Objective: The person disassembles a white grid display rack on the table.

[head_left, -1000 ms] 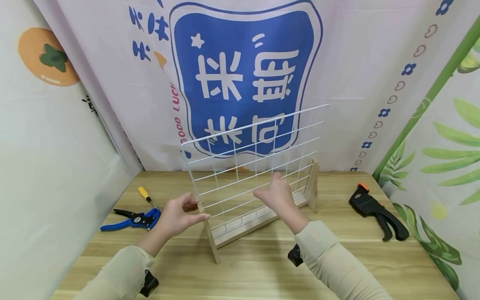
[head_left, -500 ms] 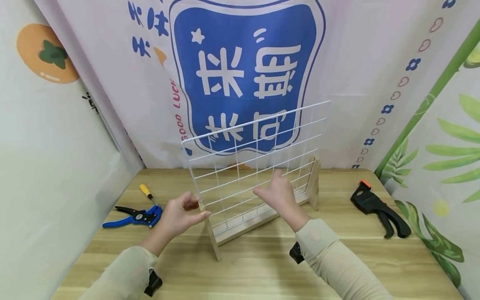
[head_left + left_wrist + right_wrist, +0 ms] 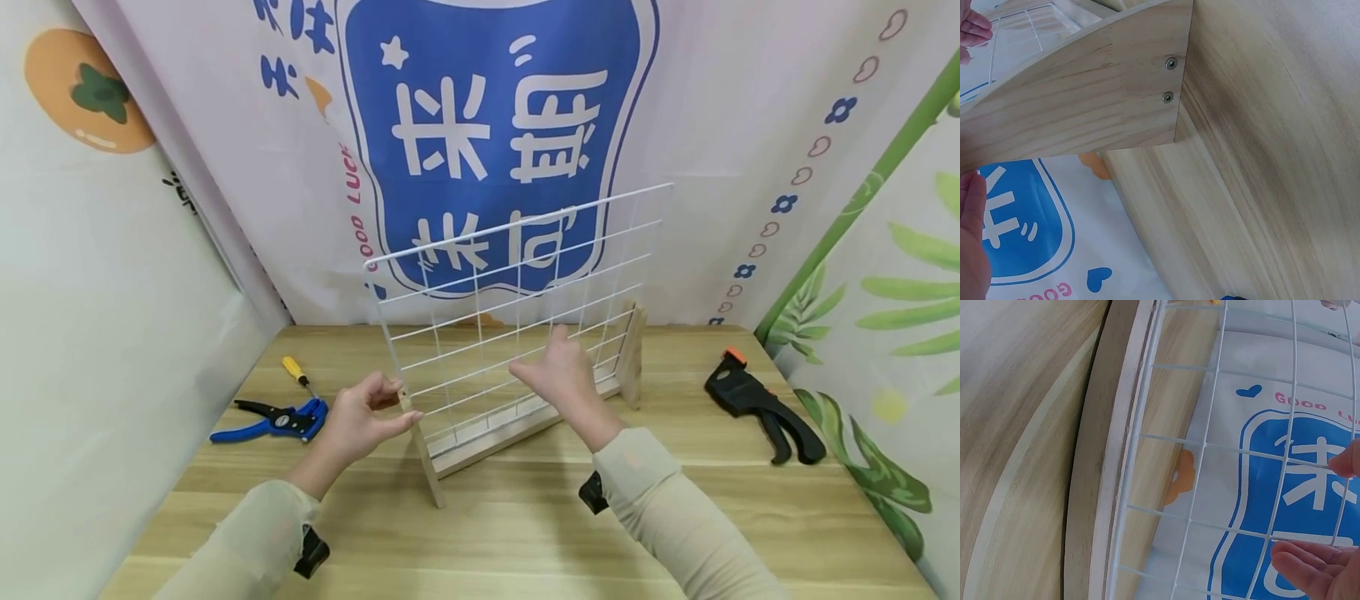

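Observation:
A white wire grid panel stands upright in a wooden frame. The frame has a left side piece, a right side piece and a bottom bar. My left hand pinches the top of the left side piece between thumb and fingers. In the left wrist view, that wooden piece carries two screws near one end. My right hand holds the grid right of its middle. In the right wrist view, its thumb and fingers lie at the wires.
Blue-handled wire strippers and a yellow-handled screwdriver lie on the table at the left. A black tool with an orange tip lies at the right. A printed curtain hangs close behind the frame.
The head view has tipped slightly, so everything sits a little differently in it. Both hands keep their places on the frame and grid.

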The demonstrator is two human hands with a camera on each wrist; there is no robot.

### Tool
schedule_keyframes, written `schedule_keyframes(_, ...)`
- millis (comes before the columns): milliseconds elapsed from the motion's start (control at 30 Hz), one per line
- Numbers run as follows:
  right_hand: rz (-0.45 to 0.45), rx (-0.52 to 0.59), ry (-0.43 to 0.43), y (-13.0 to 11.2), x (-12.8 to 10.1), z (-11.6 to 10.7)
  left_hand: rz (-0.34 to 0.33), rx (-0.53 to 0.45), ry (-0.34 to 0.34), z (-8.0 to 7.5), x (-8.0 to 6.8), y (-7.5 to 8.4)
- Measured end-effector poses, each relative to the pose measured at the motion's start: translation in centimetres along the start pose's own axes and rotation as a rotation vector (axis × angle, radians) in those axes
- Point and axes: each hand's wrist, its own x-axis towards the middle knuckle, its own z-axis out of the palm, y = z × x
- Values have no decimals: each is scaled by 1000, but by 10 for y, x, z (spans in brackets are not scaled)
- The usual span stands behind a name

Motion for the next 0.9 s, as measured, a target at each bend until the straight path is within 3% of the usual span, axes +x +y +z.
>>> schedule_keyframes(333, -37, -29, 15, -4, 1, -6, -34, -37, -3, -1, 2, 0)
schedule_keyframes(900, -24, -2, 18, -6, 2, -10, -36, -6, -2, 0, 0, 2)
